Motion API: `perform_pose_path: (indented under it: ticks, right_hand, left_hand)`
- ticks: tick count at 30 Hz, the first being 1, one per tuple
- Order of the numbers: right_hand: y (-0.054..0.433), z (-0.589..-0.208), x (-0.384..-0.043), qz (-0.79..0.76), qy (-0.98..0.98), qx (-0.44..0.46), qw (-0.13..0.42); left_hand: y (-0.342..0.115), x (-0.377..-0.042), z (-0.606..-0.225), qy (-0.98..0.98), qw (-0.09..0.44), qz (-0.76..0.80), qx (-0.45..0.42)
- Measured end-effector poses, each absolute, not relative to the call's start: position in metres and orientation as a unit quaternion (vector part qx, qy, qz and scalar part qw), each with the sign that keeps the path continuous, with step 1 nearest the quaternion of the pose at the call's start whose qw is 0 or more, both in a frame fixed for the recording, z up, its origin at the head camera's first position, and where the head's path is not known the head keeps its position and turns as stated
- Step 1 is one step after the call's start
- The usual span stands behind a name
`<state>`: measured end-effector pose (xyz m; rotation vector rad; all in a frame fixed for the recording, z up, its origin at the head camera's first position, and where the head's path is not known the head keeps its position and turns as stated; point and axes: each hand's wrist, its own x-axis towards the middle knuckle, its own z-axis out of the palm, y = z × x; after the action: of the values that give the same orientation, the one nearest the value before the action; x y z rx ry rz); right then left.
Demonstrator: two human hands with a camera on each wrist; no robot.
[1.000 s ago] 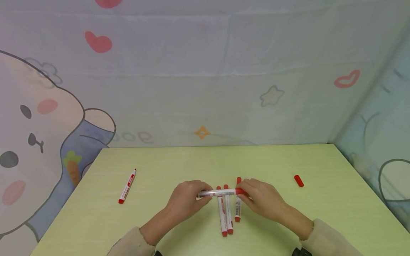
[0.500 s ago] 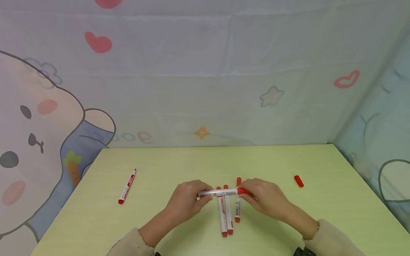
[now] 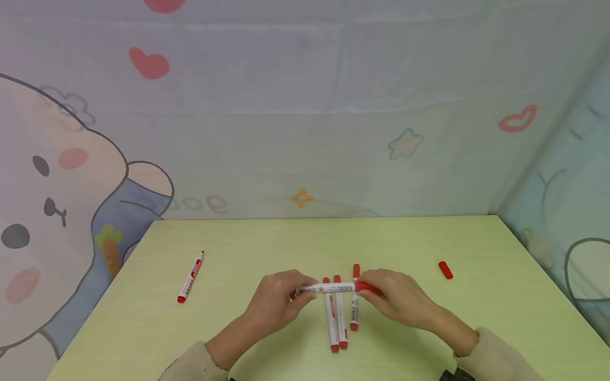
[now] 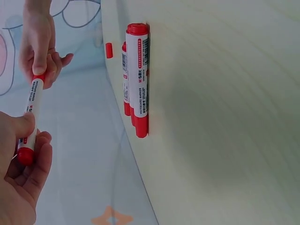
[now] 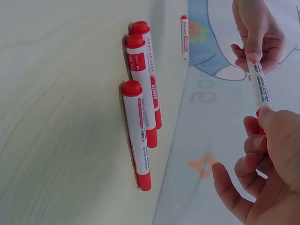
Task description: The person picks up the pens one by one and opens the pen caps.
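Note:
A white whiteboard marker [image 3: 333,288] with red ends is held level above the table between both hands. At its plain end, my left hand [image 3: 276,299] grips the barrel between thumb and fingers; the red end plug [image 4: 26,156] shows in the left wrist view. My right hand [image 3: 397,296] pinches the red cap [image 3: 362,286] at the other end, its remaining fingers loosely bent in the right wrist view. Whether a gap has opened between cap and barrel cannot be told. Below lie three capped markers, a left one [image 3: 332,323], a middle one [image 3: 341,320] and a right one [image 3: 354,309].
An uncapped red marker [image 3: 190,278] lies at the table's left, tip pointing away. A loose red cap [image 3: 445,270] lies on the right side. The pale yellow-green table [image 3: 267,243] ends at a printed cloth backdrop [image 3: 267,132].
My right hand has shifted slightly to the right, and the marker with it by a little. More of the red cap's length shows. The left hand stays nearly still, and the other markers have not moved.

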<state>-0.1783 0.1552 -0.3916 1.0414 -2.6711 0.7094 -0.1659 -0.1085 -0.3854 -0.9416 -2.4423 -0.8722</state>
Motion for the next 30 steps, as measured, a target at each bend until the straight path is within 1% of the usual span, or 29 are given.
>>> perform_pose_path:
  ticks: [7, 12, 15, 18, 22, 24, 26, 30]
  right_hand:
    - [0.157, -0.392, -0.179, 0.263, -0.89, 0.367, 0.068]
    - [0.159, -0.393, -0.179, 0.279, -0.886, 0.369, 0.031]
    - [0.16, -0.393, -0.179, 0.291, -0.882, 0.371, 0.018]
    - [0.16, -0.394, -0.178, 0.286, -0.88, 0.377, 0.035]
    - [0.159, -0.396, -0.176, 0.254, -0.885, 0.382, 0.075]
    - [0.158, -0.396, -0.175, 0.244, -0.887, 0.383, 0.086]
    - [0.158, -0.395, -0.175, 0.238, -0.887, 0.383, 0.092]
    - [0.158, -0.393, -0.175, 0.23, -0.888, 0.386, 0.096]
  left_hand:
    - [-0.112, -0.167, -0.392, -0.85, 0.219, -0.308, -0.368]
    - [-0.113, -0.167, -0.397, -0.837, 0.241, -0.3, -0.389]
    - [-0.114, -0.167, -0.398, -0.832, 0.243, -0.303, -0.395]
    - [-0.115, -0.166, -0.396, -0.835, 0.224, -0.32, -0.388]
    - [-0.116, -0.164, -0.394, -0.847, 0.172, -0.351, -0.36]
    - [-0.117, -0.164, -0.393, -0.852, 0.153, -0.36, -0.348]
    - [-0.117, -0.164, -0.393, -0.855, 0.144, -0.363, -0.343]
    - [-0.117, -0.164, -0.392, -0.861, 0.142, -0.355, -0.336]
